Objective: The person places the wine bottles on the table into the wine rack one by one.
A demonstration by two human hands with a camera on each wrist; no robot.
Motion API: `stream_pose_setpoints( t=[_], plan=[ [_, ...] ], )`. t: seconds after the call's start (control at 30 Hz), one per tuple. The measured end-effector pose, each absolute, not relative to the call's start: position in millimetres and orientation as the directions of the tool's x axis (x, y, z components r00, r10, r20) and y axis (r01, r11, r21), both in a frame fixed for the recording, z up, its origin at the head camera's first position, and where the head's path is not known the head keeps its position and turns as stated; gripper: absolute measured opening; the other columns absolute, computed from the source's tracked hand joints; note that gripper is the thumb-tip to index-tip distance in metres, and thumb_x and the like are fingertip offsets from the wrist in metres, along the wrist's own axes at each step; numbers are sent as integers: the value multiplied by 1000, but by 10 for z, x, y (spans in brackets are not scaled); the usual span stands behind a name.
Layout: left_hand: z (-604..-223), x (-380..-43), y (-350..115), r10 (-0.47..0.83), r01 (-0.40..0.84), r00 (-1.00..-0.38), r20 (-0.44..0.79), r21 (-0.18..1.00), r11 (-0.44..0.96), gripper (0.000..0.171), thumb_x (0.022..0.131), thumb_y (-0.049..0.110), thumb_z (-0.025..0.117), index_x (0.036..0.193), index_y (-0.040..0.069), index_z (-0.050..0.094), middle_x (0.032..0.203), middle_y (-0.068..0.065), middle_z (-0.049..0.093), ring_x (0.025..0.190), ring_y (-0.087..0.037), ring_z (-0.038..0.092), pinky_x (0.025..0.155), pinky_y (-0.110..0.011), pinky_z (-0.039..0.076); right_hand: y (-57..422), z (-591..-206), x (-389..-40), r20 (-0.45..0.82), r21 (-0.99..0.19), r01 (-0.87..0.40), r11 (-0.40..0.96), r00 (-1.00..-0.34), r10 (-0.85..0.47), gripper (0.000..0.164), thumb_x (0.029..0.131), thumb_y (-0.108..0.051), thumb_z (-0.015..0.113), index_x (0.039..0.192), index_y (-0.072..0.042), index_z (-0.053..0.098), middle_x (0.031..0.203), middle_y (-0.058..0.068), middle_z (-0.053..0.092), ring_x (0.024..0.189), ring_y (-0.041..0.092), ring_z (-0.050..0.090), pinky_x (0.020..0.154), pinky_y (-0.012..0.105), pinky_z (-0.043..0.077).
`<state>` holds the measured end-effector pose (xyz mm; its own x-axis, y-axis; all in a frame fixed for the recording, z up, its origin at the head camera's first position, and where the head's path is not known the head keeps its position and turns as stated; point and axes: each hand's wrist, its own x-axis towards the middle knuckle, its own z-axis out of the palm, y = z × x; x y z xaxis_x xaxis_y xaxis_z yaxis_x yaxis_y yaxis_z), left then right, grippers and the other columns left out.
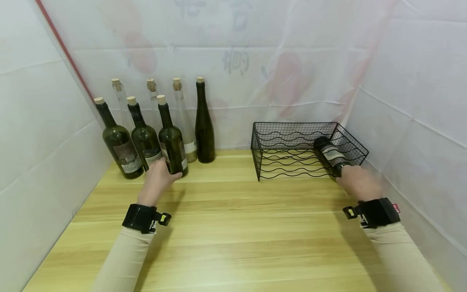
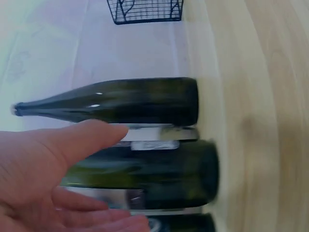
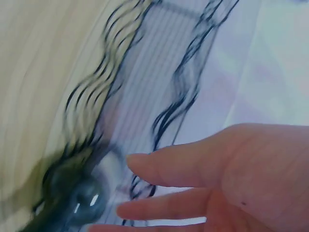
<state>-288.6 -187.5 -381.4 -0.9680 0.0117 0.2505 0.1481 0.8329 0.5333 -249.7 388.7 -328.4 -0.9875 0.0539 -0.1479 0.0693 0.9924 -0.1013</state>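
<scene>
My left hand (image 1: 157, 178) is in front of a dark green wine bottle (image 1: 172, 140) that stands upright with a cork. In the left wrist view, the thumb and the loosely extended fingers lie on either side of this bottle (image 2: 169, 169), not closed round it. Another labelled green bottle (image 1: 146, 136) stands just left of it. My right hand (image 1: 361, 180), blurred, is by the neck of a dark bottle (image 1: 333, 155) lying in the black wire rack (image 1: 257, 162). The right wrist view shows its thumb and fingers extended, beside the bottle (image 3: 87, 198).
A third green bottle (image 1: 122, 152) stands at the left end. Behind are clear corked bottles (image 1: 184, 117) and a tall slim green bottle (image 1: 205, 129). White sheeting (image 1: 233, 93) walls in the wooden table (image 1: 233, 235) at the back and sides.
</scene>
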Motion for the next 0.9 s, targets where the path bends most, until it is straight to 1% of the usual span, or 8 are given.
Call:
stream_pose_setpoints(
  t=[0.1, 0.23, 0.37, 0.43, 0.57, 0.63, 0.77, 0.9],
  plan=[
    [-3913, -2970, -1890, -23, 122, -969, 245, 559, 820, 60, 88, 25, 76, 124, -15, 51, 104, -32, 58, 93, -49, 59, 79, -58, 51, 3597, -3276, -2454, -150, -93, -10, 996, -988, -24, 37, 97, -26, 53, 105, 9, 60, 91, 25, 62, 75, 37, 59, 61, 47, 46],
    [-4060, -3065, -1902, -87, 72, -969, 231, 601, 796, 59, 90, 27, 74, 123, -15, 49, 103, -33, 56, 94, -52, 59, 84, -62, 49, 3163, -3309, -2424, -180, -111, -45, 993, -982, -65, 44, 100, -26, 57, 125, 10, 55, 110, 31, 59, 89, 43, 60, 69, 50, 46],
    [-4177, -3156, -1873, -127, 41, -968, 216, 637, 770, 67, 91, 33, 73, 127, -16, 45, 103, -35, 56, 94, -53, 59, 86, -64, 48, 2806, -3355, -2412, -163, -137, -153, 979, -971, -174, 46, 100, -24, 59, 131, 9, 53, 122, 32, 58, 105, 46, 58, 86, 54, 49],
    [-4228, -3198, -1848, -151, 31, -963, 223, 647, 762, 72, 91, 36, 73, 130, -16, 42, 101, -36, 57, 91, -53, 60, 83, -62, 50, 2649, -3378, -2441, -157, -158, -195, 968, -963, -219, 46, 100, -25, 59, 132, 8, 54, 126, 31, 58, 113, 47, 57, 95, 57, 48],
    [-4320, -3257, -1811, -209, 5, -946, 249, 655, 755, 86, 89, 41, 74, 139, -15, 32, 92, -36, 58, 82, -51, 61, 69, -56, 53, 2333, -3400, -2527, -165, -215, -235, 948, -948, -273, 47, 101, -28, 58, 136, 3, 54, 134, 26, 57, 121, 44, 55, 101, 54, 45],
    [-4359, -3285, -1801, -227, -1, -940, 254, 664, 748, 91, 89, 43, 74, 142, -15, 28, 93, -37, 58, 82, -52, 61, 69, -56, 53, 2198, -3399, -2555, -160, -238, -259, 936, -940, -301, 47, 102, -28, 57, 138, 2, 53, 136, 25, 56, 122, 42, 54, 103, 52, 45],
    [-4386, -3343, -1785, -218, -2, -950, 223, 694, 720, 96, 90, 44, 72, 147, -13, 20, 113, -44, 54, 100, -58, 57, 83, -62, 51, 2029, -3383, -2566, -143, -255, -292, 922, -932, -334, 45, 102, -27, 58, 138, 0, 54, 136, 22, 57, 122, 40, 56, 105, 50, 44],
    [-4372, -3381, -1816, -183, 9, -964, 195, 708, 706, 96, 90, 41, 73, 151, -10, 19, 135, -42, 45, 120, -58, 47, 101, -66, 42, 1971, -3389, -2565, -161, -267, -298, 916, -924, -348, 43, 102, -27, 57, 137, -2, 55, 133, 20, 60, 117, 36, 59, 102, 47, 46]
  ],
)
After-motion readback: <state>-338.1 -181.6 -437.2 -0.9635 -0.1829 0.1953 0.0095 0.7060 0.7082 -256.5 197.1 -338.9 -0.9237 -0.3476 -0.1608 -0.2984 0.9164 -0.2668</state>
